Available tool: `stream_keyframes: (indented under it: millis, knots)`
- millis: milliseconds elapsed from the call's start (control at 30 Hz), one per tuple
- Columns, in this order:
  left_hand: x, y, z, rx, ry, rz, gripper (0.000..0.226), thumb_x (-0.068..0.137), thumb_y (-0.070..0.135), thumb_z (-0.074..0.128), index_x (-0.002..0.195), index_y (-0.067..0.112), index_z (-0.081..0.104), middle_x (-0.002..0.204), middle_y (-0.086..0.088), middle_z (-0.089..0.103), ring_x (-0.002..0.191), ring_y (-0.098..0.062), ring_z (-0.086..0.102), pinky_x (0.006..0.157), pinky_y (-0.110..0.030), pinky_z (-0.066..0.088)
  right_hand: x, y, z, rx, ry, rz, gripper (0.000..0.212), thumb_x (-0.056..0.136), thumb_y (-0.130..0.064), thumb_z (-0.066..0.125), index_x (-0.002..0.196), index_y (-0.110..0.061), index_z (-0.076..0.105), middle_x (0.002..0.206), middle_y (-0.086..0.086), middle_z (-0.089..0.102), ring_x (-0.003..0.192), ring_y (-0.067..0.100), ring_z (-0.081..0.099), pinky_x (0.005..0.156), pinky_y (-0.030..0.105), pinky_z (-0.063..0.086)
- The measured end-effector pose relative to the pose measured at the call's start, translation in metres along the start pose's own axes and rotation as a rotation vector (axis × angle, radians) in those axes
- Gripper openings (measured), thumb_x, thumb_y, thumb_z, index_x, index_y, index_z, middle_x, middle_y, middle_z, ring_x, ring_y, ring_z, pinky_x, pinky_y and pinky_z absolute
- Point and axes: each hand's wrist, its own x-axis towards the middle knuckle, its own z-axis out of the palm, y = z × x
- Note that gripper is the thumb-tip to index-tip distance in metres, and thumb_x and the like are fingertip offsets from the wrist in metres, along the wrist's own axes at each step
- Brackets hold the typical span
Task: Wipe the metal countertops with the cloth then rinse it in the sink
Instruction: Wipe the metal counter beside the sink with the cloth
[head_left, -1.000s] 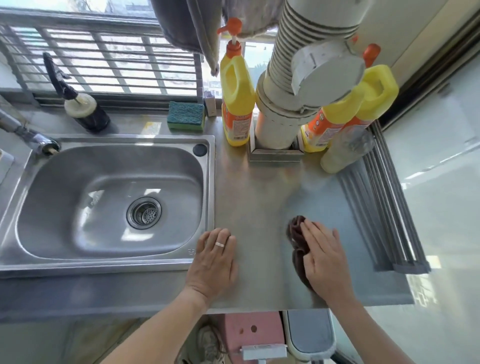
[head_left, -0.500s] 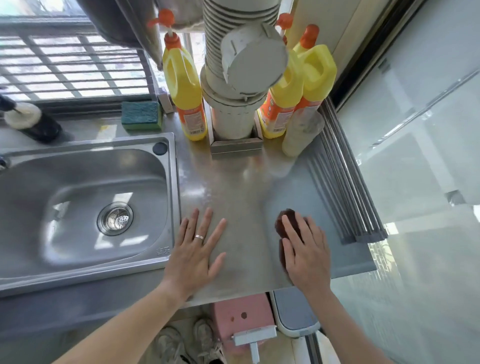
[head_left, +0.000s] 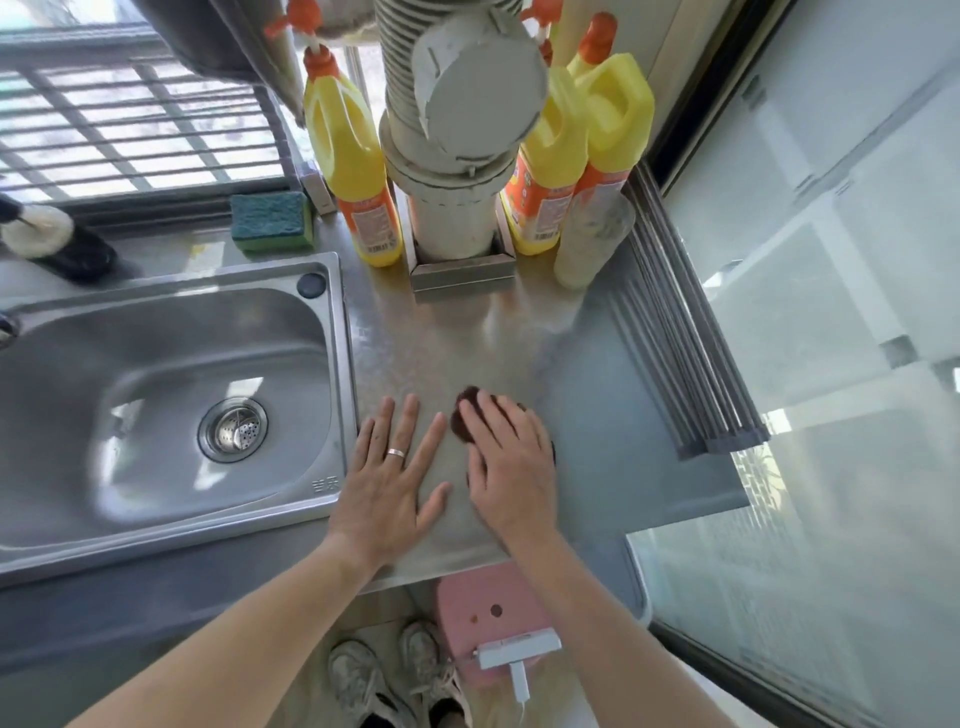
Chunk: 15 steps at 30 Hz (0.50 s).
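A dark brown cloth (head_left: 461, 420) lies on the metal countertop (head_left: 467, 343), mostly hidden under my right hand (head_left: 511, 465), which presses flat on it. Only the cloth's far-left edge shows past my fingertips. My left hand (head_left: 387, 483), with a ring on one finger, rests flat on the countertop just left of the right hand, fingers spread, holding nothing. The steel sink (head_left: 130, 332) with its round drain (head_left: 232, 430) lies to the left of both hands.
Yellow detergent bottles (head_left: 353, 161) (head_left: 597, 130), a ribbed white pipe (head_left: 457, 130) and a cloudy plastic cup (head_left: 589, 241) stand at the back. A green sponge (head_left: 271, 221) sits behind the sink. A rolled metal rack (head_left: 680, 332) lines the right edge, by a glass panel.
My right hand has slid the cloth to the left across the countertop, close to my left hand. The left hand's fingers have spread and it stays planted by the sink.
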Motion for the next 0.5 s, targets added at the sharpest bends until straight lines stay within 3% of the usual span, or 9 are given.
stream_keyframes:
  millis: [133,233,333,400,500]
  knots:
    - [-0.012,0.012,0.002,-0.017,-0.029,-0.048,0.074,0.103,0.052,0.024,0.163,0.013,0.005,0.17,-0.018,-0.007,0.158,-0.038,-0.006,0.124,-0.059,0.021,-0.057,0.012,-0.013,0.067,-0.066,-0.162,0.054,0.09,-0.017,0.054,0.141,-0.033,0.057,0.148,-0.015,0.054,0.133,0.013,0.053,0.106,0.036,0.039]
    - [-0.026,0.019,0.011,-0.032,-0.025,-0.023,0.076,0.102,0.048,0.035,0.162,0.008,0.012,0.17,-0.021,-0.002,0.157,-0.041,0.0,0.12,-0.063,0.024,-0.065,0.073,-0.036,0.053,0.063,-0.011,0.047,0.091,-0.013,0.05,0.133,-0.024,0.066,0.137,-0.007,0.065,0.119,0.023,0.063,0.094,0.044,0.048]
    - [-0.024,0.027,0.012,-0.056,-0.012,-0.066,0.079,0.1,0.05,0.037,0.162,0.009,0.012,0.17,-0.021,-0.002,0.157,-0.041,0.0,0.122,-0.065,0.019,-0.062,0.134,-0.054,-0.02,0.087,0.243,0.046,0.1,-0.024,0.043,0.142,-0.016,0.058,0.147,0.005,0.057,0.133,0.031,0.054,0.108,0.052,0.042]
    - [-0.018,0.033,0.011,-0.078,-0.013,-0.107,0.082,0.098,0.051,0.041,0.163,0.011,0.01,0.17,-0.02,-0.003,0.157,-0.04,-0.001,0.122,-0.065,0.015,-0.058,0.145,-0.052,-0.152,0.033,0.249,0.051,0.101,-0.031,0.042,0.149,-0.016,0.05,0.154,0.005,0.05,0.145,0.029,0.043,0.115,0.053,0.033]
    - [-0.016,0.035,0.011,-0.094,-0.001,-0.108,0.083,0.097,0.052,0.043,0.163,0.013,0.009,0.17,-0.019,-0.005,0.158,-0.04,-0.003,0.122,-0.065,0.013,-0.037,0.137,-0.042,-0.193,0.045,0.323,0.053,0.102,-0.031,0.038,0.152,-0.015,0.045,0.155,0.006,0.049,0.146,0.026,0.04,0.113,0.049,0.034]
